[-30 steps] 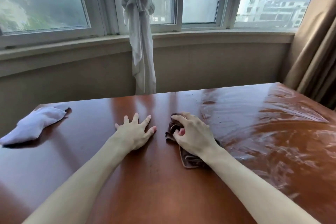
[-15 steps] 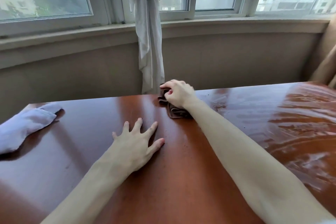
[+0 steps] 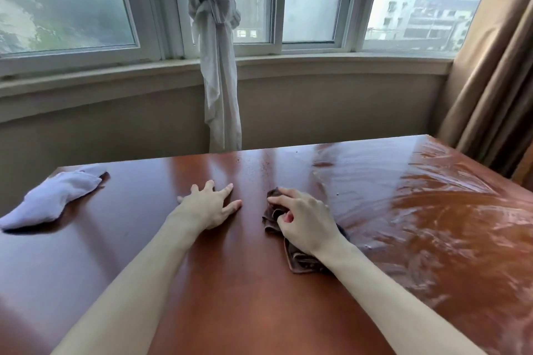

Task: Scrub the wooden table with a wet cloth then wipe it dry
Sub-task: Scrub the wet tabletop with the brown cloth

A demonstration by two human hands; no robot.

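Right hand (image 3: 305, 225) curled over a crumpled dark brown cloth (image 3: 300, 259), fingers bent and gripping its bunched front edge, thumb tucked in against the fabric, palm pressing down. Cloth flat on the wooden counter (image 3: 230, 297) near the middle, its rear part trailing out under the wrist toward the near side. Left hand (image 3: 209, 204) just beside, apart from the cloth, released and spread flat on the counter, fingers straight and splayed, holding nothing. Right half of the counter streaked with wet, cloudy swirls and scattered droplets; left half smooth, glossy and reddish brown, mirroring the window light. Near the far left corner, a pale white cloth (image 3: 54, 199) lying loosely folded, well apart from both hands, with a dark shadow along its near edge. Behind the counter, a beige wall below a long window sill (image 3: 331, 63). In front of the window panes, a knotted grey-white sheer curtain (image 3: 216, 52) hanging down to just behind the counter's far edge. At the right edge, heavy tan drapes (image 3: 496, 66) in vertical folds.
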